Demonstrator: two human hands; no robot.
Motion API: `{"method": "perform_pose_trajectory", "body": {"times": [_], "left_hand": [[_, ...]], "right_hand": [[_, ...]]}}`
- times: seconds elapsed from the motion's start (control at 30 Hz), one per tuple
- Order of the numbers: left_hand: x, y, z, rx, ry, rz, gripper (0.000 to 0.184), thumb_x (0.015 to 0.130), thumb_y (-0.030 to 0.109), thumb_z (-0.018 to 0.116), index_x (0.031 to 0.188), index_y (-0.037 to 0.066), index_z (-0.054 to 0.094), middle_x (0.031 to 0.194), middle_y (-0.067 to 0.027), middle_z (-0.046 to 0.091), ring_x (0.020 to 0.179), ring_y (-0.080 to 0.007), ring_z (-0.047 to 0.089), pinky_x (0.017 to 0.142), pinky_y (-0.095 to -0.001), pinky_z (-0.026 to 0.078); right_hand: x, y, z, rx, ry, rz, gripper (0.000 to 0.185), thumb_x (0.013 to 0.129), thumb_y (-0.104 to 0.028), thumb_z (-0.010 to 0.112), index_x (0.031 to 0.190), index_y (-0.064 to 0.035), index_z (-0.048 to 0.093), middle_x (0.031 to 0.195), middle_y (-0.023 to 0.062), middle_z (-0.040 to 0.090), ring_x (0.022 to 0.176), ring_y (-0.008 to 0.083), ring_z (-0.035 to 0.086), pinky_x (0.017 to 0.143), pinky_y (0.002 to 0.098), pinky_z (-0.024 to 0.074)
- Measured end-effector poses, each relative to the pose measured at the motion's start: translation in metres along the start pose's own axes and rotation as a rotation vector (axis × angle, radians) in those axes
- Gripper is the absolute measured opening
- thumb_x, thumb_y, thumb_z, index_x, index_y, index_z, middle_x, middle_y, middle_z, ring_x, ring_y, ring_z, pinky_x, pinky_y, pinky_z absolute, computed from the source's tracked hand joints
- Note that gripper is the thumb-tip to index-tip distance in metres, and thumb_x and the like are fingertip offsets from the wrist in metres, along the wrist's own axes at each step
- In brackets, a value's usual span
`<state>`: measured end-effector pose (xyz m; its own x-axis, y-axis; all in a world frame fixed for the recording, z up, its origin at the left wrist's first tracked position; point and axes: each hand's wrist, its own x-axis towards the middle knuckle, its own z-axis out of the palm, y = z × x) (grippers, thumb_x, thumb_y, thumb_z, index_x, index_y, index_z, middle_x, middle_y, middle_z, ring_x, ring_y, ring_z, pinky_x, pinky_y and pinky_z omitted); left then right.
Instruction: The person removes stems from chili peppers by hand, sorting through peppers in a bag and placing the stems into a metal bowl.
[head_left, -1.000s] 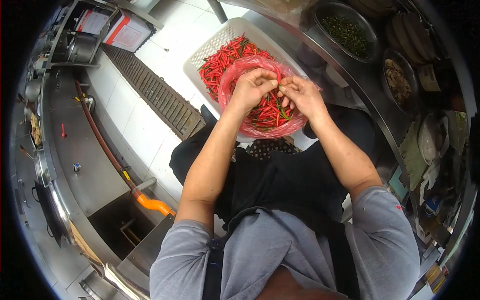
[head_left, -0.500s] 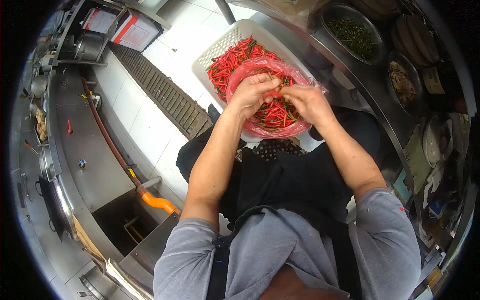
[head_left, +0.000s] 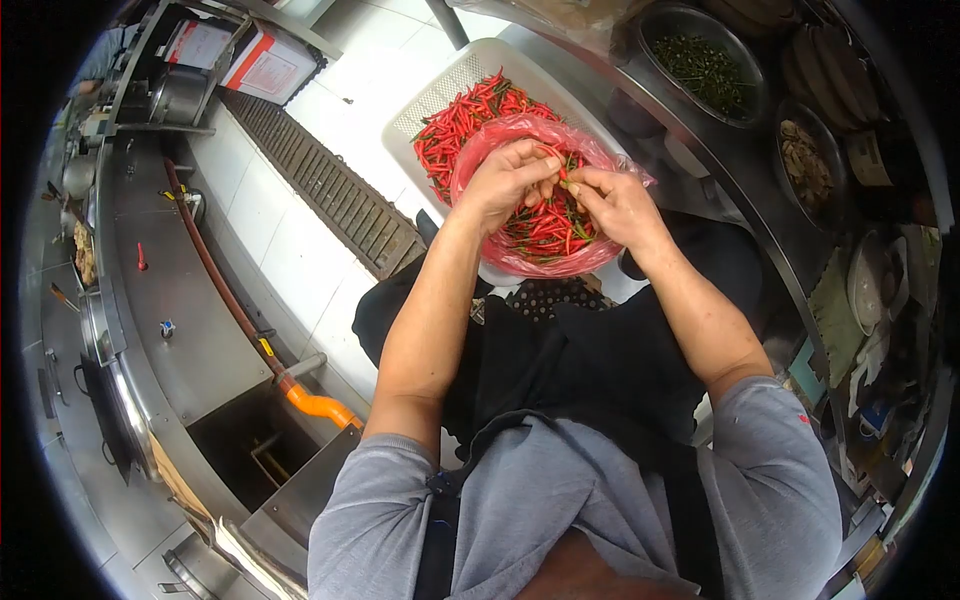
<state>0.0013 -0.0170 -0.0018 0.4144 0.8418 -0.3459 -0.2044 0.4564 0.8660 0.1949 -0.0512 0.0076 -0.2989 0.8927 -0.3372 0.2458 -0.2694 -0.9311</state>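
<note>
Red plastic forms an open bag of chilies, overlapping a white basket of more chilies; above the bag, the left hand and right hand pinch one chili in narrow grips. Green pieces lie in a metal bowl.

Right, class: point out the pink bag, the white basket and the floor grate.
Pink bag (head_left: 545, 267): head view, on its near wall.
White basket (head_left: 440, 93): head view, on the bare far wall with holes.
Floor grate (head_left: 317, 182): head view, midway along its slats.
</note>
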Motion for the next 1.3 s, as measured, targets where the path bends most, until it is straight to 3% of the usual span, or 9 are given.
{"method": "perform_pose_trajectory", "body": {"times": [0.07,0.17,0.33,0.5,0.73,0.83,0.9,1.17,1.3], "left_hand": [[-0.001,0.0,-0.003,-0.077,-0.028,-0.055,0.008,0.089,0.012,0.063,0.089,0.005,0.059,0.069,-0.0023,0.059,0.055,-0.0086,0.053,0.046,-0.0204,0.035],[-0.001,-0.003,-0.008,-0.142,-0.042,-0.133,0.009,0.088,0.013,0.063,0.086,0.006,0.059,0.067,-0.0017,0.058,0.053,-0.0085,0.051,0.043,-0.0215,0.033],[-0.001,0.011,-0.016,0.165,0.193,-0.02,0.007,0.087,0.013,0.061,0.085,0.007,0.058,0.07,-0.0037,0.061,0.059,-0.0113,0.057,0.047,-0.0228,0.039],[0.004,0.052,-0.068,0.395,0.486,0.206,0.011,0.086,0.012,0.059,0.095,0.006,0.06,0.089,-0.0094,0.067,0.078,-0.0175,0.065,0.063,-0.0275,0.049],[0.008,0.025,-0.079,1.308,0.888,0.555,0.04,0.076,0.012,0.059,0.113,-0.004,0.062,0.112,-0.0247,0.062,0.108,-0.0403,0.058,0.096,-0.0449,0.046],[0.002,0.011,-0.047,1.182,0.481,0.614,0.036,0.078,0.011,0.057,0.112,0.002,0.064,0.112,-0.0208,0.063,0.107,-0.0367,0.059,0.095,-0.0431,0.047],[0.005,-0.007,-0.033,1.337,0.207,0.56,0.031,0.079,0.013,0.061,0.108,0.004,0.066,0.109,-0.0183,0.065,0.105,-0.0351,0.06,0.094,-0.0413,0.047],[0.015,-0.038,-0.027,1.358,0.196,0.438,0.025,0.078,0.013,0.061,0.1,0.005,0.069,0.099,-0.0172,0.068,0.096,-0.0342,0.063,0.088,-0.045,0.049],[-0.004,-0.018,-0.038,1.269,0.182,0.353,0.023,0.076,0.014,0.063,0.098,0.009,0.07,0.092,-0.0165,0.069,0.088,-0.0334,0.066,0.083,-0.0429,0.051]], "right_hand": [[0.001,0.002,0.001,-0.439,0.16,-0.567,0.019,0.088,-0.008,0.059,0.105,-0.0039,0.067,0.076,0.0119,0.065,0.067,0.027,0.065,0.06,0.0357,0.0508],[-0.005,0.002,0.006,-0.547,0.031,-0.705,0.021,0.083,-0.006,0.062,0.103,-0.0063,0.067,0.086,0.0144,0.066,0.083,0.0336,0.064,0.072,0.0404,0.0518],[-0.008,-0.012,0.001,-0.549,0.014,-0.723,0.017,0.081,-0.008,0.066,0.098,-0.006,0.069,0.091,0.0135,0.068,0.081,0.031,0.066,0.071,0.0384,0.0533],[-0.026,-0.072,-0.075,-0.003,0.742,-0.39,0.021,0.085,-0.017,0.069,0.099,-0.002,0.072,0.076,0.0023,0.068,0.061,0.0077,0.058,0.06,0.0244,0.0459],[-0.024,-0.103,-0.146,-0.944,0.981,-0.729,0.021,0.087,-0.017,0.065,0.105,-0.0082,0.07,0.101,0.0086,0.067,0.081,0.0229,0.062,0.077,0.0352,0.0489],[-0.031,-0.088,-0.099,-0.486,0.77,-0.524,0.021,0.087,-0.016,0.064,0.106,-0.0083,0.07,0.099,0.01,0.069,0.083,0.0238,0.065,0.078,0.0321,0.0502],[-0.024,-0.066,-0.066,-0.718,0.516,-0.643,0.018,0.085,-0.016,0.065,0.099,-0.0065,0.071,0.096,0.0125,0.069,0.087,0.028,0.067,0.079,0.0343,0.0514],[0.005,0.041,0.017,-0.993,0.129,-0.302,0.025,0.08,-0.028,0.07,0.087,-0.0045,0.069,0.081,0.0202,0.066,0.08,0.0396,0.063,0.074,0.0475,0.0503],[-0.002,0.025,0.014,-0.658,0.154,-0.222,0.016,0.084,-0.018,0.065,0.089,-0.0032,0.067,0.073,0.0149,0.067,0.063,0.0277,0.066,0.06,0.0404,0.0503]]}}
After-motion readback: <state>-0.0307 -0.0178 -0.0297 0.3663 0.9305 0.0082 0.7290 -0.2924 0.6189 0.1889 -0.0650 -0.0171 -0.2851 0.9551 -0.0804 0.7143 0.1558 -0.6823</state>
